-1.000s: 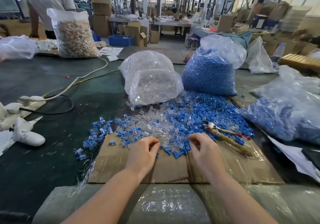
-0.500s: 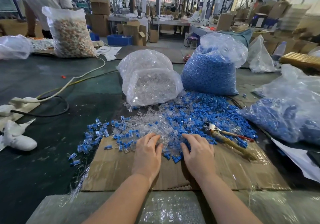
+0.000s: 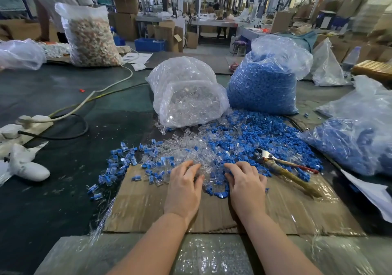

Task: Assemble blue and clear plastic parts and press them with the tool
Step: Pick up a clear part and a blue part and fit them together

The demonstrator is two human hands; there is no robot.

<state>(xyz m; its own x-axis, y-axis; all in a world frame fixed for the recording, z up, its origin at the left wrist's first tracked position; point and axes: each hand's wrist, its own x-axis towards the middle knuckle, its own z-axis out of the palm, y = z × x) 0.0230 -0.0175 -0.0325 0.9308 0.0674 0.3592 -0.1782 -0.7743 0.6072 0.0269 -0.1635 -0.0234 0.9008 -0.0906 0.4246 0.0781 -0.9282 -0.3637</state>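
Only one feed for me: the head cam, looking forward and down over the bench's (image 3: 63,179) near edge, close in, workshop floor stretching out behind.

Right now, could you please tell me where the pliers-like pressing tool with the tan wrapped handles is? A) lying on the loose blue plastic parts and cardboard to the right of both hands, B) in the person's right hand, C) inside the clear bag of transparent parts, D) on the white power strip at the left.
A: the pliers-like pressing tool with tan wrapped handles lies untouched on the loose blue plastic parts and cardboard sheet, to the right of the right hand.
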